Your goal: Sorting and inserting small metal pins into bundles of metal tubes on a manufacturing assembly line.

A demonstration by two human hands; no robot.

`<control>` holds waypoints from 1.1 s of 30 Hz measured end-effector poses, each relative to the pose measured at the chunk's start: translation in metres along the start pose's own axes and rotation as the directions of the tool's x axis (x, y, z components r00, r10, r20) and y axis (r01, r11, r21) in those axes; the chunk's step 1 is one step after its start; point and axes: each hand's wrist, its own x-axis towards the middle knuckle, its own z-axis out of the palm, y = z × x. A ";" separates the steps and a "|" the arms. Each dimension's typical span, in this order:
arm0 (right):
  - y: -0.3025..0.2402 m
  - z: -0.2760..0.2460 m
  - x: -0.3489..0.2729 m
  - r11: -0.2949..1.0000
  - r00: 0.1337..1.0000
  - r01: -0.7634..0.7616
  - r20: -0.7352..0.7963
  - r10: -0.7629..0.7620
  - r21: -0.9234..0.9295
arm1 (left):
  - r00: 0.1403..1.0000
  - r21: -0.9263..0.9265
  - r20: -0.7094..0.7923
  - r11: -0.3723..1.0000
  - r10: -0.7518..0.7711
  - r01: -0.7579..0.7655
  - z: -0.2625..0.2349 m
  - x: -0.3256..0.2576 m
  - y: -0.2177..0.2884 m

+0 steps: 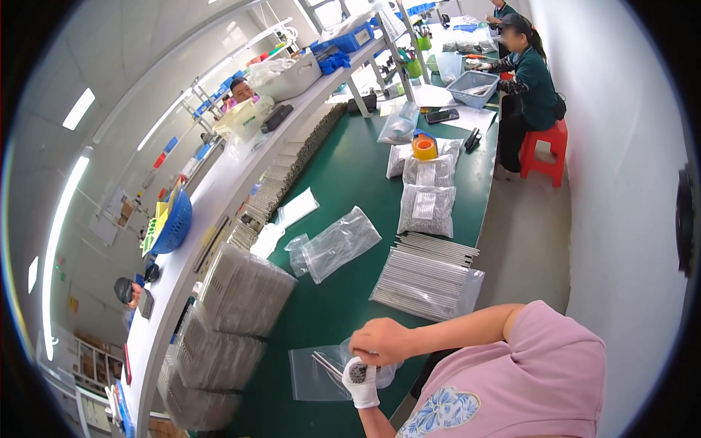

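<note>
My left hand (362, 388), in a white glove, is closed round what looks like a bundle of thin metal rods, whose packed ends show as a grey speckled patch (358, 371). Bare and curled, my right hand (381, 342) comes over the top of the glove with its fingertips down; what they pinch is hidden. A couple of loose silver rods (326, 364) slant up to the glove. Beneath both hands lies a clear plastic bag (307, 378) on the green table (332, 314). Just beyond the right forearm, many silver rods (420, 281) lie in rows on clear plastic.
Plastic-wrapped blocks (244, 288) stack on the left, below a white shelf (241, 171). Empty clear bags (339, 244), filled bags (427, 210) and an orange tape roll (424, 147) lie further up the table. A co-worker (537, 87) sits on a red stool (546, 150) near a blue basket (473, 87).
</note>
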 end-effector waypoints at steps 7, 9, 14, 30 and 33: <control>0.002 -0.007 -0.017 0.959 0.910 -0.284 0.309 0.276 -0.021 | 0.999 0.000 0.043 1.000 0.026 -0.026 -0.002 0.000 -0.005; 0.001 -0.005 -0.021 0.958 0.889 -0.281 0.361 0.280 -0.051 | 0.999 0.008 0.042 1.000 0.024 -0.024 -0.005 0.000 -0.009; 0.008 -0.001 -0.023 0.990 0.938 -0.130 0.316 0.141 -0.054 | 0.996 -0.005 0.052 0.997 -0.071 0.071 0.002 -0.002 0.000; 0.064 -0.210 0.011 0.817 0.614 -0.563 -0.726 0.311 -0.126 | 1.000 0.017 0.001 1.000 0.008 -0.008 0.006 0.007 0.000; 0.137 -0.233 -0.050 0.630 0.133 -0.704 -0.810 0.571 0.329 | 0.998 0.003 0.030 0.999 0.049 -0.049 0.007 0.007 0.002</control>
